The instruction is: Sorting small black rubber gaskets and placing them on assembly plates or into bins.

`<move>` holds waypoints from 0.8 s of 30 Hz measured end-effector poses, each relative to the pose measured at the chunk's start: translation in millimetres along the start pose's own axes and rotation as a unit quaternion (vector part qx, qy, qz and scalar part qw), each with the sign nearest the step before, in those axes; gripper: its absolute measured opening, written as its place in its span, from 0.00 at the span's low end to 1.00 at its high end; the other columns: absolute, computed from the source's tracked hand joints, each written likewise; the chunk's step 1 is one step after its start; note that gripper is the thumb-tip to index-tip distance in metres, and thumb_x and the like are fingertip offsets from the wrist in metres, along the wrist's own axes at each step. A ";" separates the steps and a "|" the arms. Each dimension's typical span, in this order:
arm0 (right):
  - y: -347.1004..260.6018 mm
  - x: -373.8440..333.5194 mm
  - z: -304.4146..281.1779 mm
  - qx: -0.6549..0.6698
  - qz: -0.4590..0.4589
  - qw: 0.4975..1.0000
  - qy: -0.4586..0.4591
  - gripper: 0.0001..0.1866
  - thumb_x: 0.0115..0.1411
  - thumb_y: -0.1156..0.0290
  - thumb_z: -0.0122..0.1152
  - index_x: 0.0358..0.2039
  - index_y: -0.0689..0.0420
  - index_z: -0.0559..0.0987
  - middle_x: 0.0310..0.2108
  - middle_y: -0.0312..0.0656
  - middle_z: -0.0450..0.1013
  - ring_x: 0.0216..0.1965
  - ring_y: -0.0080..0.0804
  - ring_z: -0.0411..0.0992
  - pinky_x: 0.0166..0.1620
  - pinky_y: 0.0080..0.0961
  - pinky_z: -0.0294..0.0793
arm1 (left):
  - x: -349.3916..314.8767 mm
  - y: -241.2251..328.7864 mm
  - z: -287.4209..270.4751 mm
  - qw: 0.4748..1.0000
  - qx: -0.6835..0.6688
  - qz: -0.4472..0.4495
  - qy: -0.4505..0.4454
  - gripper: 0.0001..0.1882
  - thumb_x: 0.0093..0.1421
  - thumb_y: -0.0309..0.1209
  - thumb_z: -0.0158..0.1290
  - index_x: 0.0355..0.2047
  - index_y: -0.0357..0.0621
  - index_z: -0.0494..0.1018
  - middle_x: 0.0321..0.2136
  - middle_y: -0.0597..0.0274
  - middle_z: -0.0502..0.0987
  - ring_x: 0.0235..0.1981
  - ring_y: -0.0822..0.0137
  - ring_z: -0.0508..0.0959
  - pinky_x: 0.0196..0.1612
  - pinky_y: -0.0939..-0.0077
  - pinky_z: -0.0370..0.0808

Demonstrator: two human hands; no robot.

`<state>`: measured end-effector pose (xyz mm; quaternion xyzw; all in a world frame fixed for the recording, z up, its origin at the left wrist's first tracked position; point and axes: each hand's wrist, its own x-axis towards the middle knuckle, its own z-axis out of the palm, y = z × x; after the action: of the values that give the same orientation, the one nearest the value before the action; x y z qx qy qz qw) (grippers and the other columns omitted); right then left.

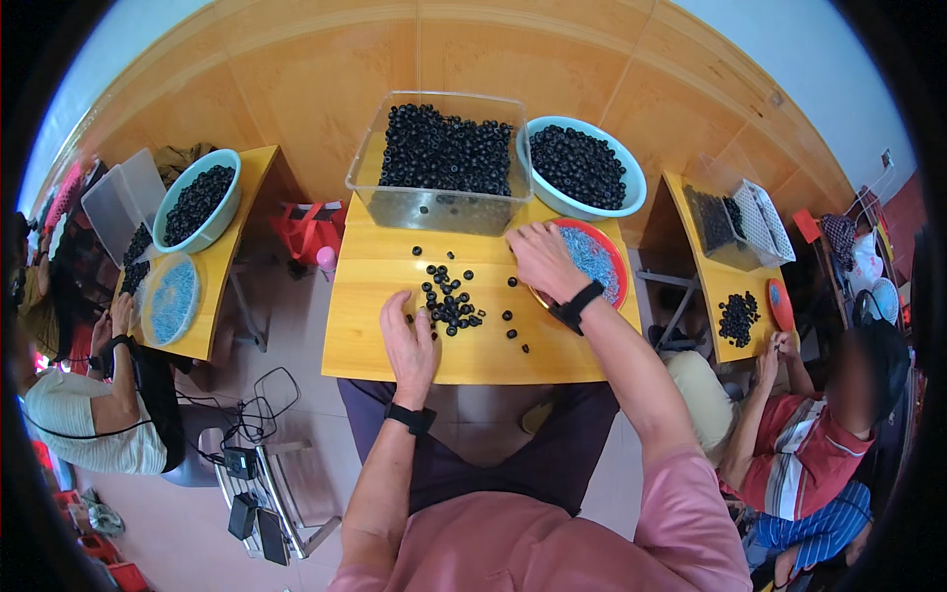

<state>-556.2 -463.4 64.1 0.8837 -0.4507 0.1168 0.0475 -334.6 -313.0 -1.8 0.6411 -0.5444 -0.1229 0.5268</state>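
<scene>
Yellow wooden table (375,345) in middle, w/ two more yellow tables, one far left (232,259), one right (712,286), each w/ a person seated beside it.

Clear plastic bin (439,207) at far edge of middle table, heaped w/ small black rings. Pale blue bowl (631,192) just right of bin, also full of black rings. Red plate (617,259) near side of bowl, holding small light-blue pieces, partly hidden by wrist.

Right hand (541,259) at far right of table, palm down, touching plate's left rim, just near side of bin; fingers curled toward bin base, can't tell if anything pinched. Black band on wrist.

Left hand (409,340) at near-centre of table, palm down, fingers fairly close together, thumb out to right, tips at near-left edge of ring pile; nothing seen held. Black band on that wrist too.

Loose black rings (452,301) scattered on tabletop btwn the two hands, thickest clump just right of left thumb, a few strays toward far side & toward near right.

Far-left table: second pale blue bowl (197,202) of black rings, round dish (170,299) of light-blue pieces. Cables & black adapters (247,464) on floor, near left.
</scene>
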 end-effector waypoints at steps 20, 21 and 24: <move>-40.8 -76.9 -43.4 0.185 0.050 0.968 -0.162 0.24 0.54 0.78 0.60 0.54 0.62 0.72 0.47 0.57 0.73 0.50 0.58 0.72 0.52 0.44 0.73 | -0.3 -0.9 0.1 0.999 -0.030 0.023 0.010 0.20 0.61 0.20 0.53 0.54 0.34 0.66 0.52 0.44 0.70 0.57 0.45 0.69 0.62 0.57 0.65; -45.4 -89.3 -43.6 0.177 0.069 0.961 -0.199 0.27 0.54 0.78 0.60 0.56 0.62 0.69 0.50 0.58 0.71 0.52 0.59 0.71 0.53 0.45 0.72 | -0.1 -0.6 0.5 0.999 -0.030 0.023 0.008 0.20 0.61 0.20 0.53 0.54 0.34 0.66 0.52 0.44 0.70 0.57 0.45 0.69 0.62 0.57 0.65; -55.2 -103.8 -29.5 0.202 0.119 0.952 -0.198 0.31 0.54 0.78 0.60 0.60 0.65 0.65 0.52 0.59 0.68 0.54 0.60 0.69 0.56 0.45 0.70 | -0.5 0.4 0.8 0.999 -0.020 0.035 -0.001 0.21 0.60 0.20 0.53 0.54 0.35 0.66 0.53 0.44 0.70 0.57 0.45 0.69 0.61 0.57 0.66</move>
<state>-575.2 -343.8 68.0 0.8201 -0.5198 0.0328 -0.2369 -335.6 -313.0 -1.9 0.6108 -0.5649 -0.1157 0.5426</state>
